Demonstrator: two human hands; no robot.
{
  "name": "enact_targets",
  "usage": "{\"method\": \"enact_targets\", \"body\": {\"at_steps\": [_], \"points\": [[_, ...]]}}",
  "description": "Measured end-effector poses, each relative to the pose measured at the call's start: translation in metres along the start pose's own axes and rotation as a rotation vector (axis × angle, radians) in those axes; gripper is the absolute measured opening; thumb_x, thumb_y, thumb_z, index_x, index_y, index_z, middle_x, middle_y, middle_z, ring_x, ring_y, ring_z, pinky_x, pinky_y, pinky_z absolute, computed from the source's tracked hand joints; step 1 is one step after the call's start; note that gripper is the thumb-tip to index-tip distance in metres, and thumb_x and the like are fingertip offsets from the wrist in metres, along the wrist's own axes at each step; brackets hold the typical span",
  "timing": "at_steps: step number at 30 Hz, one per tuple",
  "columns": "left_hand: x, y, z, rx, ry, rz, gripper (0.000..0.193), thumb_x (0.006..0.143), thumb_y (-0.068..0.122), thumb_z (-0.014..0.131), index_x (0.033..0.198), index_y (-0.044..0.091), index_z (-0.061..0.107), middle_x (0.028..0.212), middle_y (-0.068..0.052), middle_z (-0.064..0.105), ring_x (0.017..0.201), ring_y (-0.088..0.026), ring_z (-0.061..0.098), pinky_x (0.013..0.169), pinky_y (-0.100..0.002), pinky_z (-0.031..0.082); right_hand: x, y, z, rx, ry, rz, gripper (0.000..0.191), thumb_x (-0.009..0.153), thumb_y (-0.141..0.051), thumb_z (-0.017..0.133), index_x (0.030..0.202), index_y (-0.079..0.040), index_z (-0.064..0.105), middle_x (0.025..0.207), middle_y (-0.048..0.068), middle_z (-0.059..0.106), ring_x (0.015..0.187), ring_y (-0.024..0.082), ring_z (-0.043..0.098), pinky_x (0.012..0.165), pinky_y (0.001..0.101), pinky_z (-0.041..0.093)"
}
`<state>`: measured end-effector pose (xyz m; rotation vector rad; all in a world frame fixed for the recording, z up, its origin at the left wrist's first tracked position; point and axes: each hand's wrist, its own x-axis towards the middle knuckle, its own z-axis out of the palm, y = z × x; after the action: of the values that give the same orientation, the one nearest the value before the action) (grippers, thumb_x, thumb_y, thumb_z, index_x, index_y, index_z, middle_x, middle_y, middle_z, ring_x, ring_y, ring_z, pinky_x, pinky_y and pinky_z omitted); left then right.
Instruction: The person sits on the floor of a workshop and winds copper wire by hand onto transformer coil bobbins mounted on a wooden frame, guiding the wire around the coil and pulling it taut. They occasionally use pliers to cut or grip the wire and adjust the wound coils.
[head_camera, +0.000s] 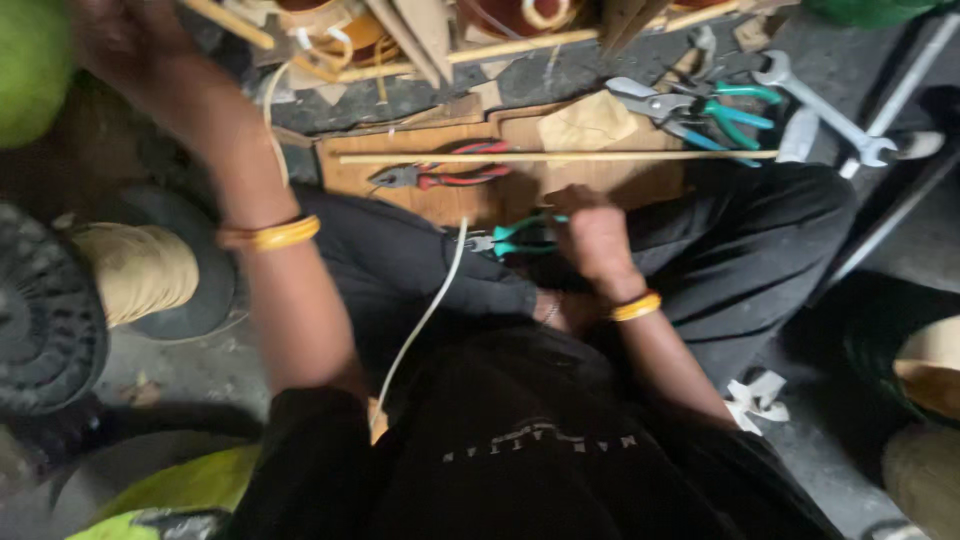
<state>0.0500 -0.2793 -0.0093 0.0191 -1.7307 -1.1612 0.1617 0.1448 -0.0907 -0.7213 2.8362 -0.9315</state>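
My right hand (592, 236) rests on my lap and is closed around the handles of teal-handled pliers (518, 238), whose jaws point left. A thin white strip (425, 315) runs from near the plier jaws down across my black clothes. My left arm stretches up to the top left; my left hand (118, 42) is blurred there, and I cannot make out whether it holds anything. Both wrists carry orange bangles.
A wooden board (600, 185) lies ahead of my knees with red-handled pliers (450, 176) and a long thin stick (560, 157) on it. More teal-handled pliers (705, 108) and a spanner (825, 108) lie at the top right. A tyre (40, 310) sits at the left.
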Motion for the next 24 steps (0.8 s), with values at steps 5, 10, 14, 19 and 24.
{"method": "enact_targets", "body": {"at_steps": [5, 10, 14, 19, 24], "points": [[0.011, 0.021, -0.025, -0.542, -0.265, -0.501, 0.009, 0.12, 0.011, 0.059, 0.122, 0.003, 0.062, 0.115, -0.009, 0.062, 0.111, -0.022, 0.058, 0.102, -0.037, 0.044, 0.003, 0.035, -0.01, -0.156, 0.078, -0.069, 0.028, 0.084, -0.014, 0.075, 0.11, -0.008, 0.069, 0.118, 0.015, 0.069, 0.112, 0.039, 0.063, 0.095, 0.0467, 0.05], [0.016, 0.043, -0.027, -0.712, -0.212, -0.768, 0.016, 0.121, 0.019, 0.063, 0.116, 0.004, 0.063, 0.106, -0.007, 0.064, 0.1, -0.019, 0.06, 0.096, -0.032, 0.043, 0.025, 0.138, -0.051, -0.415, 0.193, 0.287, 0.036, 0.08, -0.017, 0.079, 0.111, -0.003, 0.067, 0.115, 0.019, 0.064, 0.111, 0.04, 0.059, 0.089, 0.0506, 0.048], [0.026, 0.042, -0.018, -0.65, -0.296, -0.855, 0.024, 0.111, 0.028, 0.062, 0.118, 0.004, 0.064, 0.102, -0.007, 0.068, 0.094, -0.019, 0.067, 0.086, -0.032, 0.053, 0.035, 0.205, -0.07, -0.679, 0.128, 0.226, 0.047, 0.078, -0.013, 0.073, 0.123, -0.004, 0.067, 0.126, 0.016, 0.063, 0.116, 0.037, 0.057, 0.095, 0.0555, 0.046], [0.051, 0.012, -0.013, -1.37, -0.606, -1.144, 0.027, 0.112, 0.013, 0.056, 0.127, -0.007, 0.065, 0.085, -0.009, 0.071, 0.072, -0.021, 0.068, 0.07, -0.035, 0.054, 0.058, 0.221, -0.067, -0.575, -0.037, 0.306, 0.045, 0.087, -0.029, 0.071, 0.132, -0.022, 0.067, 0.129, 0.016, 0.062, 0.121, 0.041, 0.056, 0.102, 0.0537, 0.047], [0.054, 0.016, -0.01, -0.769, -0.403, -1.129, 0.014, 0.094, 0.016, 0.07, 0.105, 0.008, 0.075, 0.108, -0.003, 0.077, 0.105, -0.016, 0.071, 0.093, -0.035, 0.047, 0.06, 0.202, -0.066, -0.759, 0.036, 0.213, 0.03, 0.093, -0.025, 0.064, 0.123, -0.018, 0.066, 0.12, 0.019, 0.064, 0.11, 0.041, 0.063, 0.085, 0.0565, 0.052]]}}
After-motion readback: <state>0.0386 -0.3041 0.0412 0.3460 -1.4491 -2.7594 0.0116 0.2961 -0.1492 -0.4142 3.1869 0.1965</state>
